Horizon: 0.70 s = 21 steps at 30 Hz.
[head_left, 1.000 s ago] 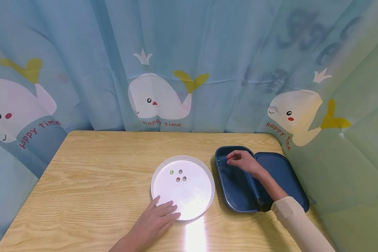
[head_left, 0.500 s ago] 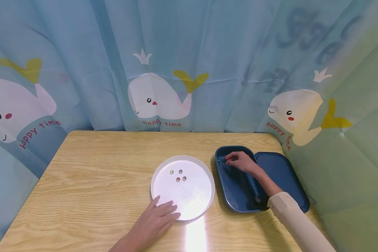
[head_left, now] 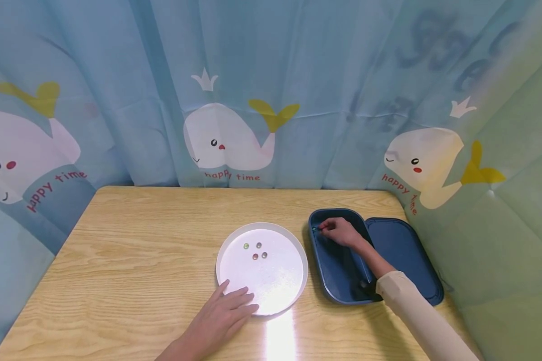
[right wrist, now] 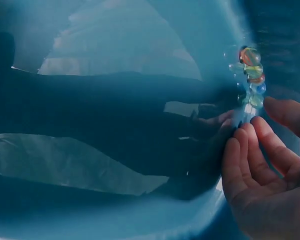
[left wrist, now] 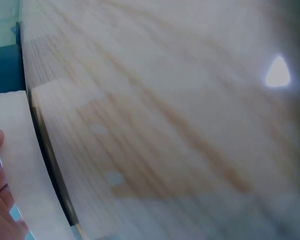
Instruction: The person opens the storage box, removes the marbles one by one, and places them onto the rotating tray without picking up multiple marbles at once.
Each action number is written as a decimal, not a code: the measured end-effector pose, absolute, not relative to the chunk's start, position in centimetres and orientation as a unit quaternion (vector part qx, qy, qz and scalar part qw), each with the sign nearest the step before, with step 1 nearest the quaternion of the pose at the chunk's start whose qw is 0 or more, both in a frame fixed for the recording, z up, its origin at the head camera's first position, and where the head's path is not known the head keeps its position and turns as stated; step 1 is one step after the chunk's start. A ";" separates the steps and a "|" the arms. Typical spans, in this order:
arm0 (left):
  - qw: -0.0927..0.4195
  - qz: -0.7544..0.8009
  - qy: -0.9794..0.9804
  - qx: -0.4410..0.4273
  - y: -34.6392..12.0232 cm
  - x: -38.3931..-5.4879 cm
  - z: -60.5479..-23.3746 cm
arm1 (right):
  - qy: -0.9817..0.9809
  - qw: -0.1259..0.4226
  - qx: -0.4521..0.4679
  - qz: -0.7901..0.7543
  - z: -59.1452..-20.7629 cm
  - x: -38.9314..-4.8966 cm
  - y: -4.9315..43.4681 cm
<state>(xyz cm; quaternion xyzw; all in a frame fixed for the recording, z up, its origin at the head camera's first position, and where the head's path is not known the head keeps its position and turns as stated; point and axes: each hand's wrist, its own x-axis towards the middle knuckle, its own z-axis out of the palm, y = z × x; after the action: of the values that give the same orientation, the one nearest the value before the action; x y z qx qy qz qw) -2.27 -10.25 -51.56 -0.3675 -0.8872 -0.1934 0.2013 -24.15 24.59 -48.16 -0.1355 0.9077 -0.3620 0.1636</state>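
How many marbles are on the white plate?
4, grouped on the plate: back row, a green marble left, a greyish marble right; front row, a reddish marble left, a second greyish marble right. Any under the left hand would be hidden.

In the head view, the blue curtain (head_left: 329, 75) bears the words "happy time" 3 times in red lower-case letters: slanting upward below the left whale (head_left: 27, 145), nearly level below the middle whale (head_left: 230, 143), and sloping downward below the right whale (head_left: 426, 155). Dark marks (head_left: 435, 47) like lettering at the curtain's upper right are too blurred to read.
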 end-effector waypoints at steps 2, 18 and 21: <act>0.201 -0.193 -0.888 -0.367 -10.3 -2.3 -51.5 | 0.912 0.160 -0.129 -0.355 -48.2 -24.1 24.3; 0.202 -0.199 -0.886 -0.366 -10.2 -2.2 -51.4 | 0.936 0.116 -0.111 -0.312 -48.9 -24.4 23.0; 0.202 -0.198 -0.886 -0.367 -10.3 -2.2 -51.4 | 0.938 0.112 -0.104 -0.310 -48.9 -24.5 22.9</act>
<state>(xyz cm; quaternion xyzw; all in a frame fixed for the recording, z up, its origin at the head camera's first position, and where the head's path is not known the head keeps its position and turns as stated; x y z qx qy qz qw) -2.21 -10.26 -51.40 -0.3669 -0.8862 -0.1983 0.2015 -24.45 22.89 -48.93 -0.1044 0.9382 -0.3103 0.1124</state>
